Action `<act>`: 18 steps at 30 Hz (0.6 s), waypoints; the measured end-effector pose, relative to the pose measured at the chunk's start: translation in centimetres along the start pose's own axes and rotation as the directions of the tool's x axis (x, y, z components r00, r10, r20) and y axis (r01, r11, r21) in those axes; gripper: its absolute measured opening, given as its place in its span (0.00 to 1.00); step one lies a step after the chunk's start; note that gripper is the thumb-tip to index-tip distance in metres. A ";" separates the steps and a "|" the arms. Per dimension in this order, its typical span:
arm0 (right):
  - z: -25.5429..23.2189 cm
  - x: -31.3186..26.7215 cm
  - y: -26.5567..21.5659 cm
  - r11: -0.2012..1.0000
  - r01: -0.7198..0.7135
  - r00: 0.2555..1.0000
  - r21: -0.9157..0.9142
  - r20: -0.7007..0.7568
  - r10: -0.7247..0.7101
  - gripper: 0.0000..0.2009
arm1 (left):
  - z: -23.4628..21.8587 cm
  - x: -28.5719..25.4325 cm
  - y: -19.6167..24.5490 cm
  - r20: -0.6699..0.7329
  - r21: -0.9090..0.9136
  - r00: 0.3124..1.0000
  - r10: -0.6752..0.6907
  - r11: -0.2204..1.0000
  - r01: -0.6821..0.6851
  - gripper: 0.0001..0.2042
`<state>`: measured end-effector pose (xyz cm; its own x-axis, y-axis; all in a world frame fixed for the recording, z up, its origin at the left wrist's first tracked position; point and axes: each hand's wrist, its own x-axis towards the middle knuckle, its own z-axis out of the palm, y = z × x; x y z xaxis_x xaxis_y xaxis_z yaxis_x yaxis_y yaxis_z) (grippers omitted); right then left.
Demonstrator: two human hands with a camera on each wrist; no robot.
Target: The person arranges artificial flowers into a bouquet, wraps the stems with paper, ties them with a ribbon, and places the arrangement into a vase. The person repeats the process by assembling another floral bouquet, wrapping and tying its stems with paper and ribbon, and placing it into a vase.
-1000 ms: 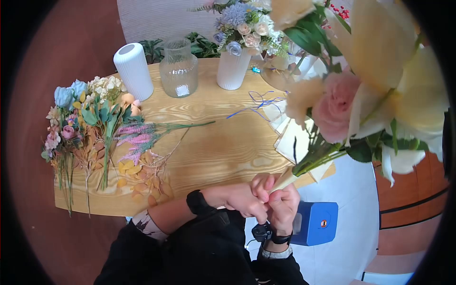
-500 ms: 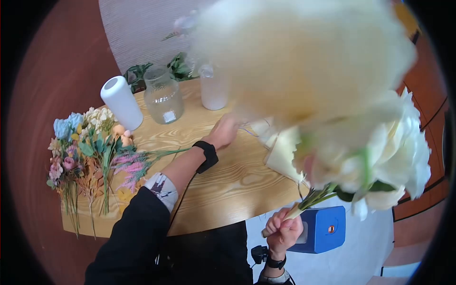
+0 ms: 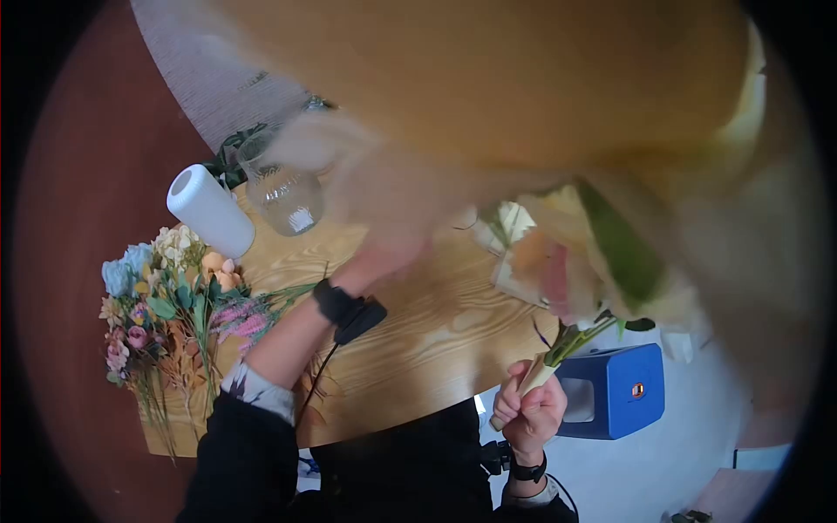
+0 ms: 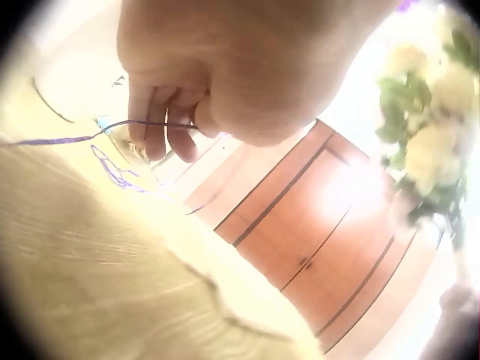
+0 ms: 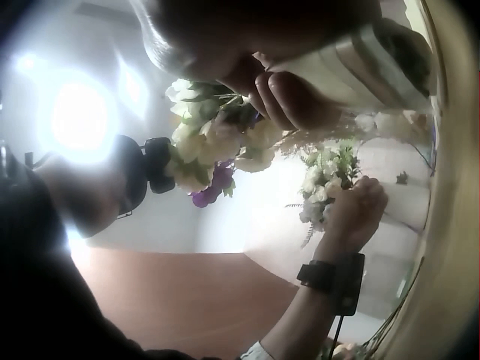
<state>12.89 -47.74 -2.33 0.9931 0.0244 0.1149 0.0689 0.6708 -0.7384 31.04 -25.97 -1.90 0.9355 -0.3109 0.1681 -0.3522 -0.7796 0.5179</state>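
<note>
My right hand (image 3: pixel 532 405) grips the bouquet's stems around their cream wrapping (image 3: pixel 539 376), near the table's front right edge. Above that hand the artificial bouquet (image 3: pixel 558 270) spreads its large pale blooms, blurred and close to the head camera, covering much of the view. Reaching over the table, my left hand (image 4: pixel 247 67) pinches a thin blue tie (image 4: pixel 142 122) between thumb and fingers. More blue ties (image 4: pixel 112 169) lie just beyond it. Motion blurs the left hand in the head view, and its fingertips are hidden there.
A white ribbed vase (image 3: pixel 209 213) and a clear glass vase (image 3: pixel 283 196) stand at the back left of the wooden table (image 3: pixel 418 357). Several artificial flower stems (image 3: pixel 179 305) lie along the left side. A blue stool-like box (image 3: pixel 632 392) stands on the floor at right.
My left hand has left the wrapped stems and reached forward over the table to the blue ties. The right hand keeps holding the bouquet, whose blooms now fill more of the tilted head view.
</note>
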 end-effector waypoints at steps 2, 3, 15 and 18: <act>1.2 0.2 -0.1 0.986 -0.138 0.984 0.090 0.126 0.127 0.24 | -0.6 -2.9 -0.1 0.044 -0.202 0.999 -0.006 0.979 0.015 0.12; 1.2 0.2 0.3 0.963 -0.253 0.957 0.093 0.167 0.236 0.33 | -0.9 -4.6 -0.1 0.067 -0.300 0.998 -0.007 0.954 0.027 0.12; 5.8 1.8 4.3 0.781 -0.593 0.732 0.196 0.536 0.421 0.32 | -7.3 -14.2 5.6 0.387 -0.672 0.920 0.059 0.701 0.237 0.12; 6.2 1.8 4.4 0.800 -0.561 0.746 0.211 0.548 0.378 0.30 | -8.0 -15.2 5.8 0.320 -0.717 0.946 0.053 0.666 0.205 0.13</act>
<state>14.39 -40.14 -1.27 0.7150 0.6781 0.1702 -0.5220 0.6797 -0.5153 14.96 -21.43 5.29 0.8563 -0.5099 -0.0819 -0.0210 -0.1929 0.9810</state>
